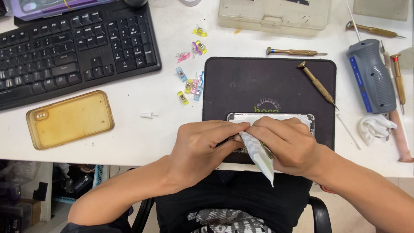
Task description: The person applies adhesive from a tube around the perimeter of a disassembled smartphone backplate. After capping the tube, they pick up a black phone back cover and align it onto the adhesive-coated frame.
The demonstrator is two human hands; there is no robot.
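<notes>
A phone (276,116) lies on a dark work mat (258,82) near the table's front edge, mostly covered by both hands. My left hand (202,144) rests on its left part with fingertips pinched against the right hand's. My right hand (286,142) grips a pale, flattened tube or film strip (261,157) that hangs down past the table edge, its upper end at the phone. What the left fingers pinch is hidden.
A black keyboard (64,47) sits at the back left, with a yellowed phone case (69,119) in front. Small coloured clips (189,82) are scattered beside the mat. Brass screwdrivers (317,83), a grey-blue handheld tool (371,75), a white cloth (375,127) and a plastic box (274,15) lie right and behind.
</notes>
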